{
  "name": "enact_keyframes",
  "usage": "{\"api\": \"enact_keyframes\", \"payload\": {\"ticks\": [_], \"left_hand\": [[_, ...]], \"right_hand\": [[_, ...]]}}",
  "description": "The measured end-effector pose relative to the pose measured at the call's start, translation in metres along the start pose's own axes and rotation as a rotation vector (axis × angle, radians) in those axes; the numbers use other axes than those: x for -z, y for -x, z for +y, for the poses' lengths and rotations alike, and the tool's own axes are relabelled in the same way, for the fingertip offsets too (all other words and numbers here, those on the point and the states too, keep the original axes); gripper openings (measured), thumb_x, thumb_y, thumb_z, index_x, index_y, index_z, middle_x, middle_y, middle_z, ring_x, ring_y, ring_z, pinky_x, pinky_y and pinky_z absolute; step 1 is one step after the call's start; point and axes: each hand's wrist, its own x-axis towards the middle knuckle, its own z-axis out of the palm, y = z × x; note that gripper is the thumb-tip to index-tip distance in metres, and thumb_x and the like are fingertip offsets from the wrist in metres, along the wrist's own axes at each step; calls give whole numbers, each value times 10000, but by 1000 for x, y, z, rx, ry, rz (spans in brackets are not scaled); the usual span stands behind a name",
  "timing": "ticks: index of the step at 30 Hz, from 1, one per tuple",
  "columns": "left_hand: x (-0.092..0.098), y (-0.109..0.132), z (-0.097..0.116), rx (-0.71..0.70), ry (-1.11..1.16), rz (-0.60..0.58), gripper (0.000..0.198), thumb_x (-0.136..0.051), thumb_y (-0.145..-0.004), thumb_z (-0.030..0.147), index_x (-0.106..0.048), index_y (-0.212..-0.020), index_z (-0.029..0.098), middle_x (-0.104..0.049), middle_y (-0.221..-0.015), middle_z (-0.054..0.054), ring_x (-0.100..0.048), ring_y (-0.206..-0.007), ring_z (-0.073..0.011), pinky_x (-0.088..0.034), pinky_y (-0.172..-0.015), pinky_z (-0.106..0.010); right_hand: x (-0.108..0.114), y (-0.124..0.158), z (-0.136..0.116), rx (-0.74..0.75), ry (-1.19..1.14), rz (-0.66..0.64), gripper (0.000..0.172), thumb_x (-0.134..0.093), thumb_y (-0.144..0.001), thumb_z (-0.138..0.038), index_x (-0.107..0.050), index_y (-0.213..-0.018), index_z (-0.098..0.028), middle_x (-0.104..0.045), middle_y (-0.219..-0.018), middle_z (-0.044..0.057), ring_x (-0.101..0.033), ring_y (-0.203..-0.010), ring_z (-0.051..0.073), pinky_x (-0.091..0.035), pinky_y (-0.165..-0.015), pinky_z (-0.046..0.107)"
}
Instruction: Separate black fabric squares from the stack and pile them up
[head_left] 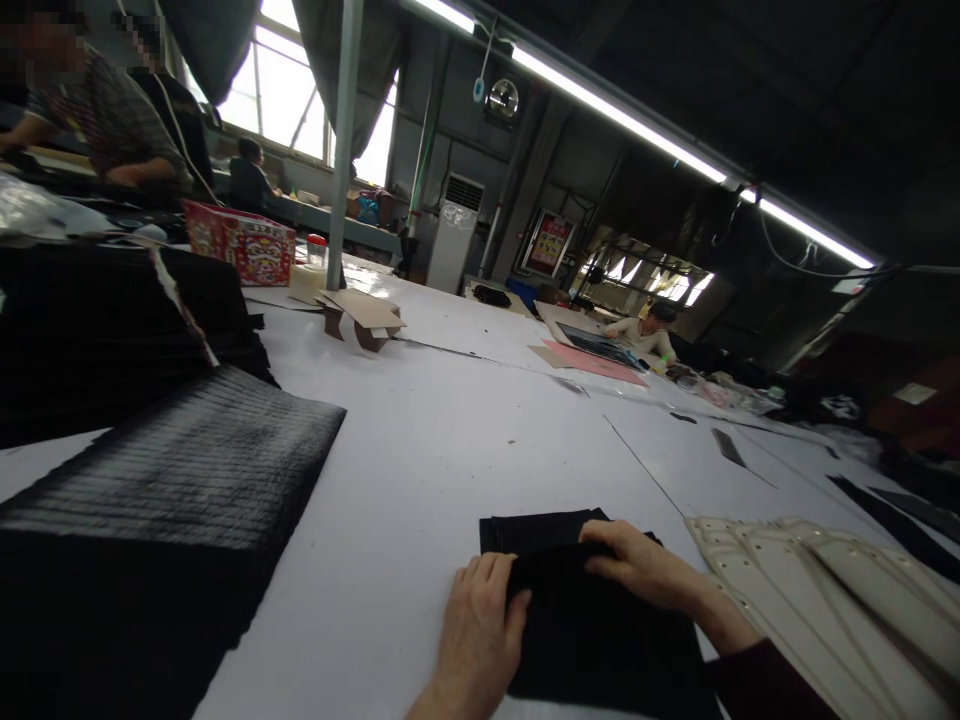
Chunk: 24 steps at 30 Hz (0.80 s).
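A small stack of black fabric pieces (592,630) lies on the white table (465,440) right in front of me. My left hand (480,630) rests on the stack's left edge, thumb pressed on the top piece and fingers curled at its side. My right hand (645,565) lies on the far part of the stack, fingers closed on the top piece's edge. Another black layer (536,530) shows beneath, sticking out at the far side.
A tall pile of ribbed black fabric (165,500) fills the left. Cream pattern templates (817,590) lie at the right. Further off are a folded cardboard piece (364,318), a red printed box (240,243), black strips (727,447), and people working at left and far right.
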Motion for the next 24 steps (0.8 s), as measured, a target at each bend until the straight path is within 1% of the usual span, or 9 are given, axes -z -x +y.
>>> {"api": "enact_keyframes", "payload": {"ticks": [3, 5, 8, 10, 12, 14, 17, 20, 24], "left_hand": [[-3, 0, 2, 70, -5, -46, 230, -449, -890, 194, -638, -1019, 208, -665, -956, -80, -607, -909, -255, -469, -819, -392], [-7, 0, -1, 113, 10, -34, 321, -446, -883, 192, -595, -1167, 181, -660, -998, -96, -608, -934, -255, -473, -846, -394], [-13, -1, -7, 129, 52, -24, 496, -433, -871, 169, -454, -1364, 127, -646, -1059, -115, -608, -982, -243, -480, -898, -391], [-16, -2, -10, 105, 66, 1, 532, -421, -875, 168, -407, -1406, 130, -628, -1112, -122, -600, -1040, -241, -480, -934, -394], [-19, -3, -13, 73, 76, 72, 547, -409, -899, 191, -355, -1442, 150, -568, -1255, -140, -547, -1173, -249, -456, -1003, -418], [-22, -3, -15, 43, 86, 142, 569, -406, -929, 232, -284, -1482, 181, -442, -1425, -144, -436, -1320, -263, -411, -1071, -456], [-26, -1, -17, 4, 79, 130, 606, -429, -948, 285, -220, -1515, 237, -264, -1559, -112, -303, -1420, -283, -389, -1100, -487], [-29, -1, -17, 0, 52, 72, 573, -418, -958, 301, -257, -1506, 251, -204, -1588, -100, -306, -1422, -291, -417, -1083, -481], [-35, -5, -17, 15, 46, 63, 522, -380, -971, 298, -320, -1480, 199, -298, -1548, -128, -366, -1392, -280, -413, -1090, -469]], "right_hand": [[15, -21, 0, 19, 24, -102, 150, -622, -709, -175, -659, -838, -243, -672, -831, -25, -600, -768, 174, -440, -703, 275], [10, -38, 2, 5, 56, -54, 186, -628, -682, -162, -669, -847, -237, -675, -840, -2, -606, -797, 196, -444, -761, 314], [-13, -54, 6, -11, 75, 90, 363, -629, -654, -143, -670, -1002, -236, -670, -1051, 47, -576, -1048, 257, -384, -970, 424], [-28, -54, 13, -19, 56, 202, 530, -633, -666, -166, -614, -1188, -257, -592, -1273, 59, -477, -1238, 265, -297, -1078, 454], [-37, -45, 27, -62, 23, 324, 629, -619, -728, -238, -504, -1345, -273, -467, -1437, 54, -382, -1346, 237, -258, -1130, 425], [-43, -29, 49, -171, -9, 465, 639, -559, -804, -314, -415, -1422, -241, -380, -1504, 74, -326, -1394, 228, -250, -1151, 418], [-54, 5, 86, -396, -60, 652, 622, -443, -876, -364, -353, -1451, -144, -367, -1500, 154, -315, -1405, 277, -250, -1153, 486], [-73, 35, 109, -515, -122, 706, 628, -420, -887, -407, -386, -1426, -88, -457, -1426, 199, -424, -1339, 311, -333, -1112, 495], [-102, 45, 102, -488, -152, 700, 602, -389, -906, -429, -378, -1446, -163, -478, -1435, 118, -453, -1326, 242, -362, -1110, 419]]}}
